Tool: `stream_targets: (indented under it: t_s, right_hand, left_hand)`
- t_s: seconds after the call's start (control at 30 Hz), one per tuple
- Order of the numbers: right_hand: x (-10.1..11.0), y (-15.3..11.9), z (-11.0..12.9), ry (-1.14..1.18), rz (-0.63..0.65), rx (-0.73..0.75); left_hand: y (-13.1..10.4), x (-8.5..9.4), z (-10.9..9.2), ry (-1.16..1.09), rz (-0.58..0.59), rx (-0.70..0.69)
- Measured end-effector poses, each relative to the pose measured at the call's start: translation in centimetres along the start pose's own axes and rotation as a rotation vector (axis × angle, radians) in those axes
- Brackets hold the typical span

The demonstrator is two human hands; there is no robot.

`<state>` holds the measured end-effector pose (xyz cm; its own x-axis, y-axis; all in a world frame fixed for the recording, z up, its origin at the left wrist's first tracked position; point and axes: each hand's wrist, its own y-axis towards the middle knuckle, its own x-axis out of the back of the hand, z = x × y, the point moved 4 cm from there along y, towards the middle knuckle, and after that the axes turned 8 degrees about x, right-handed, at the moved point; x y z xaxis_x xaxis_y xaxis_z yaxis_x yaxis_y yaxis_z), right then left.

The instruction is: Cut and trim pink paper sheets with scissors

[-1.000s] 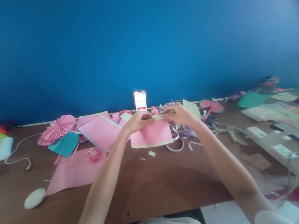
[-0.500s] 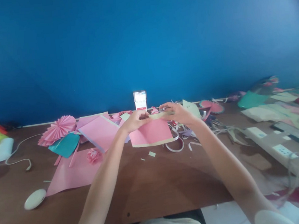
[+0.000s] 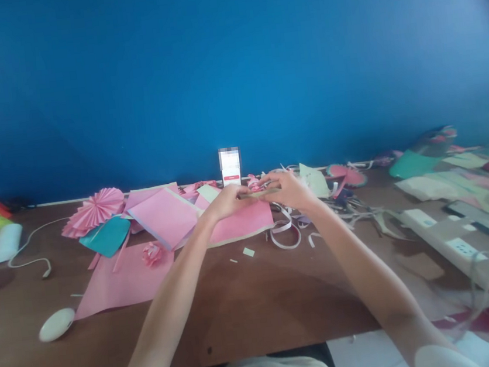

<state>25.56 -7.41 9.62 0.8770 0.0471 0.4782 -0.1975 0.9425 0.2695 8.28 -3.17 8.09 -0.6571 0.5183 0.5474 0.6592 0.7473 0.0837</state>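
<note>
A sheet of pink paper [image 3: 242, 222] with a pale border hangs from my hands above the back of the table, its upper edge folded over. My left hand [image 3: 230, 200] pinches that folded edge on the left, fingers curled inward. On the right, my right hand [image 3: 287, 189] grips the same fold between thumb and fingers. The two hands are close together, and parts of the fold are hidden behind the fingers. Just beneath the sheet lie a small pale green paper scrap [image 3: 248, 252] and a white paper strip curled in a loop [image 3: 287, 239].
A lit phone [image 3: 230, 167] stands against the blue wall. To the left are a pink paper fan [image 3: 97, 211], a teal piece [image 3: 106, 237], a pink paper flower [image 3: 152, 254] and a white oval object [image 3: 57, 325]. A power strip [image 3: 449, 242] with cables lies right.
The pink sheet has shifted slightly left and lower, and its fold shows narrower. My hands have come a little closer together along the upper edge.
</note>
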Motion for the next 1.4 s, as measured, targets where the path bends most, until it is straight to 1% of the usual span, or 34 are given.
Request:
stream_targets:
  t_s: [0.07, 0.13, 0.23, 0.37, 0.47, 0.53, 0.6, 0.63, 0.7, 0.8, 0.87, 0.97, 1.0, 1.07, 1.1, 1.13, 1.3, 1.4]
  right_hand:
    - [0.1, 0.0, -0.1, 0.021, -0.022, 0.010]
    - [0.2, 0.1, -0.2, 0.042, -0.044, 0.021]
    - [-0.1, 0.1, -0.5, 0.045, -0.064, 0.022]
    - [-0.7, 0.2, -0.6, 0.028, -0.034, 0.031]
    - [-0.5, 0.3, -0.6, 0.009, -0.001, 0.044]
    - [-0.2, 0.5, -1.1, -0.076, 0.029, 0.041]
    - [-0.1, 0.6, -2.0, -0.284, 0.059, 0.045]
    - [-0.1, 0.7, -2.7, -0.415, 0.080, 0.023]
    - [-0.6, 0.6, -4.7, -0.639, 0.183, -0.102]
    - [-1.4, 0.5, -6.7, -0.699, 0.219, -0.161]
    - [-1.8, 0.5, -7.0, -0.697, 0.236, -0.157]
    - [-1.7, 0.8, -5.5, -0.600, 0.197, -0.063]
    - [-1.5, 0.9, -4.5, -0.428, 0.120, 0.019]
    - [-1.1, 1.0, -2.8, -0.057, 0.064, 0.098]
    - [-0.9, 0.9, -2.1, 0.060, 0.030, 0.119]
    - [-0.7, 0.8, -1.6, 0.103, 0.005, 0.133]
    - [-1.0, 0.2, 0.2, -0.076, -0.110, 0.218]
    - [-1.1, -0.1, 1.1, -0.134, -0.182, 0.244]
  left_hand:
    - [0.0, 0.4, 0.4, -0.020, 0.001, 0.026]
    - [0.0, 0.9, 0.9, -0.038, 0.004, 0.083]
    - [-0.1, 1.2, 1.4, -0.052, 0.014, 0.143]
    - [-0.1, 0.9, 1.0, -0.008, 0.009, 0.097]
    - [-0.1, 1.0, 0.8, 0.034, -0.013, 0.067]
    - [-0.2, 1.4, 1.0, 0.048, -0.047, 0.073]
    - [-0.3, 2.1, 1.2, 0.048, -0.088, 0.088]
    - [-0.4, 2.4, 1.4, 0.044, -0.106, 0.094]
    - [-0.6, 2.9, 1.5, 0.026, -0.125, 0.099]
    - [-0.9, 3.3, 1.4, -0.011, -0.103, 0.092]
    - [-1.0, 3.4, 1.2, -0.016, -0.087, 0.093]
    - [-1.0, 3.4, 1.1, 0.013, -0.071, 0.094]
    - [-1.0, 3.4, 1.1, 0.025, -0.071, 0.092]
    - [-0.8, 3.3, 1.1, 0.040, -0.064, 0.083]
    - [-0.7, 3.3, 1.1, 0.041, -0.062, 0.078]
    - [-0.6, 3.2, 1.2, 0.038, -0.056, 0.072]
    - [-0.4, 2.5, 1.1, 0.010, -0.056, 0.050]
    - [-0.5, 2.2, 0.7, -0.026, -0.062, 0.053]
